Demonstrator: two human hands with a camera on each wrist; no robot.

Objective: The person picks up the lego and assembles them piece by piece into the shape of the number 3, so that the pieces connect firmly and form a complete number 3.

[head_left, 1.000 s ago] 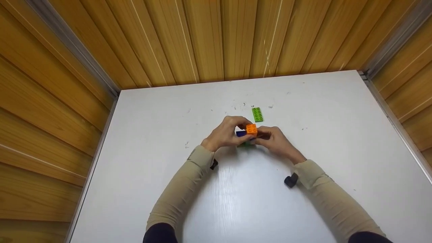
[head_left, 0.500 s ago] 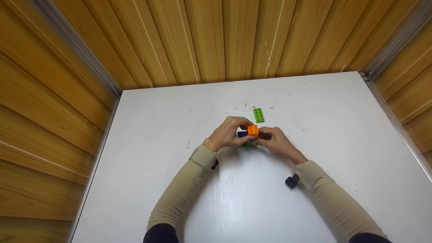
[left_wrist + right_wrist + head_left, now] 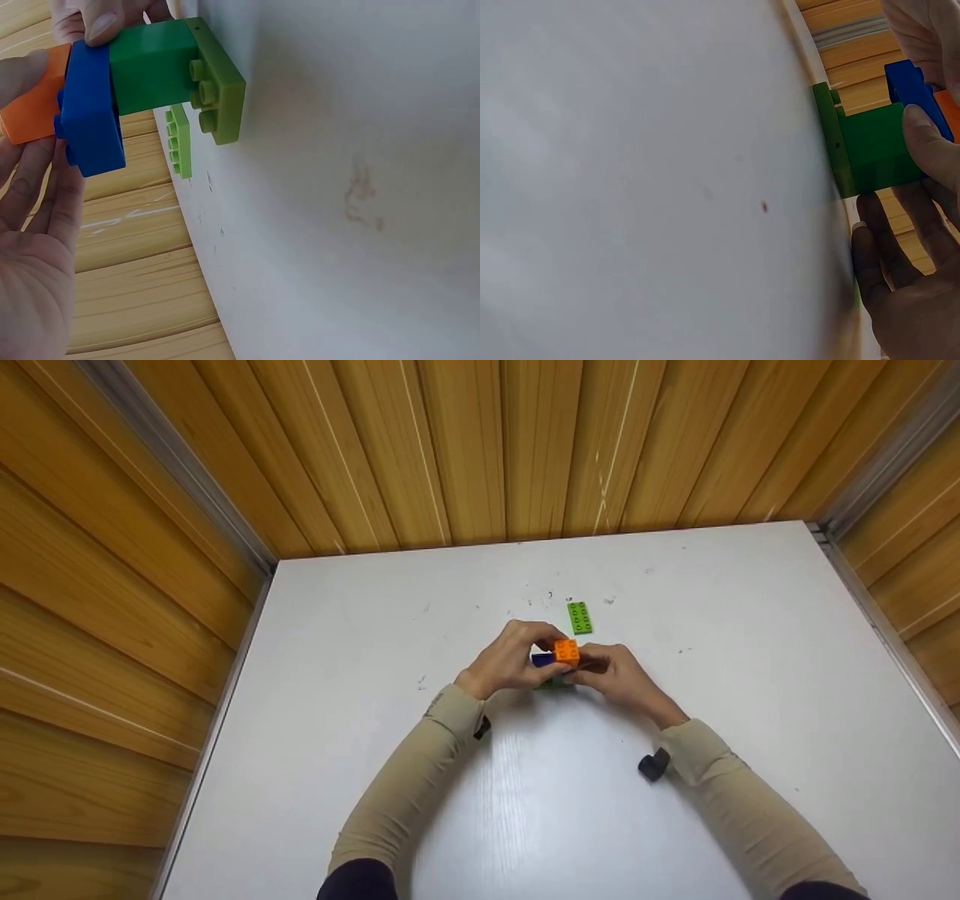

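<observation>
My left hand [image 3: 517, 656] pinches an orange toy brick [image 3: 566, 652] between thumb and fingers. The orange brick sits against the studded top of a blue brick [image 3: 91, 120]; whether it is fully pressed on cannot be seen. Below the blue brick, which overhangs it, comes a dark green brick [image 3: 154, 67], standing on a flat green studded plate [image 3: 221, 90] at the table surface. From the other side my right hand [image 3: 619, 675] grips this stack, its thumb [image 3: 922, 135] where the blue and dark green bricks meet. My fingers hide much of the stack in the head view.
A separate light green studded plate [image 3: 580, 617] lies just beyond the hands on the white table [image 3: 360, 630]. Wood-pattern panels [image 3: 465, 450] border the table at the back and sides. A black wrist device [image 3: 654, 765] hangs by the right sleeve.
The whole scene shifts slightly right and down in the head view. Both hands keep the same hold on the bricks, with no clear movement relative to the table.
</observation>
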